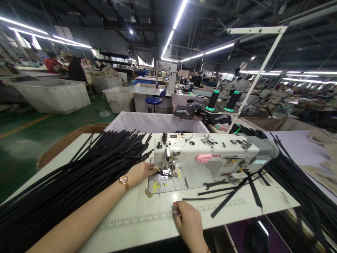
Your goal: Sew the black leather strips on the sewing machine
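Behind the sewing machine, 2 black thread cones with green rims.

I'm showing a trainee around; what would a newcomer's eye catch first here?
Probably the mass of long black strips spread over the left of the pale table. Next, the white sewing machine in the middle, a bright pink piece on its front. Behind it stand two black, green-ended thread cones.

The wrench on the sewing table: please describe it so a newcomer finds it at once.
Find the white sewing machine on the pale table. Under its arm lies the wrench. It is metal with an open, forked end, whereas the black straps nearby are plain flat strips.
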The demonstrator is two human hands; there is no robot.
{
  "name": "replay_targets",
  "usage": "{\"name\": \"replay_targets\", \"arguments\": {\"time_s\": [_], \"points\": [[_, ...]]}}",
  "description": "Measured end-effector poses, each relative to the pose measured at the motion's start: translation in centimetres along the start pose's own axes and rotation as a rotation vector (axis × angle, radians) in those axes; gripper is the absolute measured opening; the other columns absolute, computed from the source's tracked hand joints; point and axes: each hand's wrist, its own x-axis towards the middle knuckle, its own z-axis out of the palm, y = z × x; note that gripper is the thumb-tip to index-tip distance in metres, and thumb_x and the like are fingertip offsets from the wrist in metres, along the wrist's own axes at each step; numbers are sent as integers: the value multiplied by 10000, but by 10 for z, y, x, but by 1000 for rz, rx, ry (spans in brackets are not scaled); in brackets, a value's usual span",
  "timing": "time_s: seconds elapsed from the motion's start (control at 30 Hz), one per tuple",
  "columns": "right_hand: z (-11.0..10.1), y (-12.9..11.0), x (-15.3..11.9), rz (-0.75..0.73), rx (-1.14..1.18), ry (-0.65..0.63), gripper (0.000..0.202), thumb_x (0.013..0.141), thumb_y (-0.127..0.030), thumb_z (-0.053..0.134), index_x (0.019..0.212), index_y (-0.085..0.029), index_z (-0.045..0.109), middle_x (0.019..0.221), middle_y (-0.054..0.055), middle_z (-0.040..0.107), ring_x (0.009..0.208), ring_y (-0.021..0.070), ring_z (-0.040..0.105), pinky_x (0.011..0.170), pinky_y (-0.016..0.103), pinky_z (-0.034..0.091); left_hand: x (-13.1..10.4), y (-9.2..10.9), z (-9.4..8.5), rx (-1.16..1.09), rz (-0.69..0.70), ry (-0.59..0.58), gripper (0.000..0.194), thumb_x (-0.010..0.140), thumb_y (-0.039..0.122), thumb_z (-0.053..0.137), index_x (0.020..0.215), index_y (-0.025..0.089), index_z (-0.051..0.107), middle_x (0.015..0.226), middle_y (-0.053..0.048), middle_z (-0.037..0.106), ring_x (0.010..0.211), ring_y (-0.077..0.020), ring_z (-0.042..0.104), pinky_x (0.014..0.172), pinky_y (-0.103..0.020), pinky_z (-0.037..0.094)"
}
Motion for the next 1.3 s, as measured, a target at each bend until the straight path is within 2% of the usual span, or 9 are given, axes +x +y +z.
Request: {"name": "replay_targets", "arguments": {"time_s": [0.2,0.33,0.47,0.6,0.73,0.97,1.1,1.2,1.3], "points": [[0,0,0,-3,1,21,139,871,-169,467,868,-235,590,738,-12,633,674,149,575,598,266,279,-3,1,2,93,115,3,274,987,205,373,1141,183,600,906,-75,661,801,-194,625,738,-296,473],[-1,-1,0,-19,7,46,133,871,-174,471,848,-231,589,720,-13,628,647,143,565,586,264,276,-13,20,9,238,186,-12,222,944,136,445,1127,136,570,946,-111,655,810,-229,627,716,-336,486],[-4,-3,2,-5,2,29,138,874,-169,480,859,-232,602,739,-15,643,679,144,589,611,260,298,-18,42,8,231,77,-107,180,870,206,598,1028,122,576,938,-122,651,813,-262,627,707,-361,499],[-5,-4,1,-3,-14,11,137,875,-168,487,875,-232,608,753,-15,652,695,145,599,620,260,304,-15,48,3,204,27,-118,179,853,186,614,1012,116,573,948,-127,648,819,-263,629,732,-374,499],[-5,-5,0,-7,-39,0,148,870,-158,483,889,-226,614,771,-7,661,706,152,606,616,266,301,-14,57,3,178,-47,-127,118,870,109,541,981,112,583,934,-133,652,814,-257,639,747,-382,506],[-8,-5,1,10,-30,-4,171,843,-124,494,898,-223,621,775,-7,664,717,155,616,622,263,308,4,108,15,146,-285,-128,282,832,-56,381,909,68,623,858,-161,668,767,-260,674,664,-357,532],[-8,-7,1,10,-38,0,166,835,-118,496,881,-215,622,750,-4,658,700,153,610,609,263,304,14,124,11,125,-410,-110,324,849,-56,350,922,69,639,858,-162,681,776,-265,691,654,-344,540],[-10,-7,1,8,-27,14,164,838,-124,488,867,-211,624,740,-2,652,692,151,606,604,260,316,6,136,4,97,-460,-101,328,868,-41,352,959,80,643,884,-158,689,810,-258,696,679,-332,543],[-15,-8,1,33,69,24,199,858,-156,470,927,-217,646,817,17,677,735,159,625,631,250,367,-27,157,3,62,-473,-133,302,882,-2,389,940,105,666,852,-138,697,770,-254,702,657,-330,549]]}}
